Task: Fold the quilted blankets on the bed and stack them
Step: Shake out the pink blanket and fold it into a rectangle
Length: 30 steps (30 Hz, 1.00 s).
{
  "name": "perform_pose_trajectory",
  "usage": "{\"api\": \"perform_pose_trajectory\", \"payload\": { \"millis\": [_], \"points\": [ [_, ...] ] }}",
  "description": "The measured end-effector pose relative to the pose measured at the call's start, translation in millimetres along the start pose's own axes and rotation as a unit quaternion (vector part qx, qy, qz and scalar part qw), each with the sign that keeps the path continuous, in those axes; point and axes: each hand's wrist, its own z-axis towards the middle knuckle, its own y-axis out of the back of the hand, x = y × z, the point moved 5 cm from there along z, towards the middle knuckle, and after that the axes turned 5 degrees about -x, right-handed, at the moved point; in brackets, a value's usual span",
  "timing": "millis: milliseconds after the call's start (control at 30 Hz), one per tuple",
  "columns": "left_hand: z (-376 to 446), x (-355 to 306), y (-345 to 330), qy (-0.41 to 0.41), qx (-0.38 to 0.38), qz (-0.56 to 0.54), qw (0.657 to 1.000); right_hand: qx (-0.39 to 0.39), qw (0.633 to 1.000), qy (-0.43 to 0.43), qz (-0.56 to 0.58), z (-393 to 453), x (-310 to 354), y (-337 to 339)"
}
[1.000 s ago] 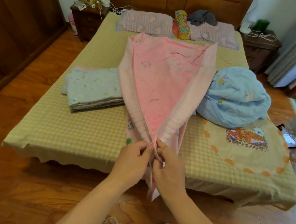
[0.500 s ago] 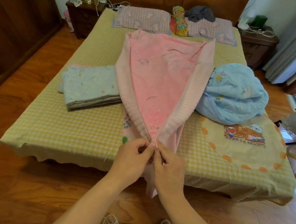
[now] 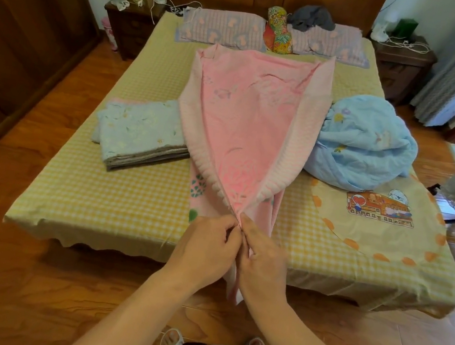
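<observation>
Left hand (image 3: 204, 250) and right hand (image 3: 261, 261) touch side by side, each pinching a near corner of the pink quilted blanket (image 3: 244, 133) at the foot of the yellow gingham-sheeted bed (image 3: 116, 200). Blanket tapers to a point there, waffle-textured underside showing along both edges. Folded pale blue floral blanket (image 3: 140, 132) lies flat at left; crumpled light blue quilted blanket (image 3: 369, 146) is heaped at right.

Pink quilted blanket (image 3: 245, 122): pink floral face, pale pink-striped edges.
Folded quilted blanket (image 3: 140, 132), left of pink blanket: pale blue, small flowers.
Bunched quilted blanket (image 3: 369, 146), right of pink blanket: light blue, flowers.
Cotton bedsheet (image 3: 116, 197): yellow-white check.
Rectangular pillows (image 3: 224, 28), beyond pink blanket: lilac stripes, peach shapes.
</observation>
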Motion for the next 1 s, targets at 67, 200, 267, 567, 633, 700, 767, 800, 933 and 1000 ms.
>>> {"api": "perform_pose_trajectory", "payload": {
  "millis": [67, 200, 267, 567, 633, 700, 767, 800, 933, 1000],
  "points": [
    [0, -2, -5, 0.013, 0.025, -0.019, 0.999, 0.004, 1.0, 0.004, 0.015, 2, 1, 5],
    [9, -12, -12, -0.01, 0.067, -0.044, 0.997, 0.013, 0.999, 0.037, 0.0, 10, -3, 17],
    [15, -21, -18, -0.045, 0.063, -0.022, 0.997, -0.017, 1.0, 0.021, 0.003, 21, -14, 28],
    [84, -59, -18, -0.157, 0.04, -0.074, 0.984, -0.026, 0.962, -0.17, 0.211, 78, -33, 69],
    [119, -63, -15, -0.185, 0.073, -0.073, 0.977, -0.048, 0.962, -0.167, 0.211, 100, -32, 83],
    [162, -74, -19, -0.238, 0.157, -0.054, 0.957, -0.08, 0.967, -0.147, 0.19, 126, -27, 98],
    [204, -93, -24, -0.28, 0.235, -0.056, 0.929, -0.125, 0.973, -0.118, 0.157, 152, -15, 114],
    [223, -103, -28, -0.291, 0.264, -0.066, 0.917, -0.15, 0.973, -0.106, 0.14, 164, -9, 123],
    [294, -124, -52, -0.311, 0.354, -0.057, 0.88, -0.253, 0.961, -0.08, 0.083, 194, 21, 152],
    [325, -132, -64, -0.363, 0.377, 0.014, 0.852, -0.317, 0.945, -0.071, 0.044, 201, 40, 164]
  ]
}}
